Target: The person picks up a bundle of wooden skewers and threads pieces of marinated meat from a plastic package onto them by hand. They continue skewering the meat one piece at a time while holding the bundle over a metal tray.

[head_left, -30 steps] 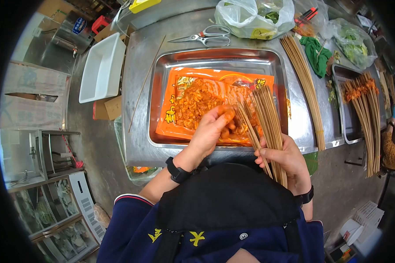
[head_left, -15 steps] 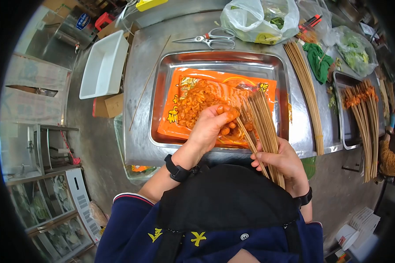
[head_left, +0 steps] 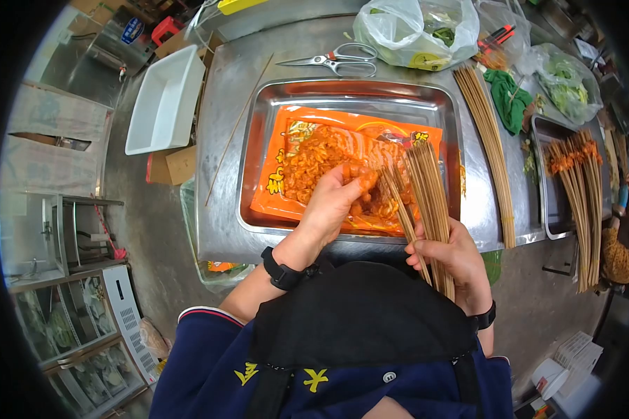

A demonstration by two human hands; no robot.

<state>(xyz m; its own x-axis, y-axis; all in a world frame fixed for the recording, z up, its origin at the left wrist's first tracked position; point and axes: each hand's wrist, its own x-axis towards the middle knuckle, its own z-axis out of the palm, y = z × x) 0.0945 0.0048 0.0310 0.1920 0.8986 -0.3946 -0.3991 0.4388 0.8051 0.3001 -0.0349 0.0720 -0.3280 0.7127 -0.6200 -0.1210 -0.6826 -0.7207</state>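
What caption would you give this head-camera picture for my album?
Left hand pinches marinated meat in a steel tray; right hand grips a bundle of bamboo skewers.

Left hand [head_left: 335, 199] over tray [head_left: 349, 86], fingertips pinched together; right hand [head_left: 449, 253] at tray's near edge, grip closed.

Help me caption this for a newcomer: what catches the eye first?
The orange bag of red marinated meat, lying in the steel tray mid-table. The left hand pinches meat there, while the right hand grips a skewer bundle over the tray's near right corner.
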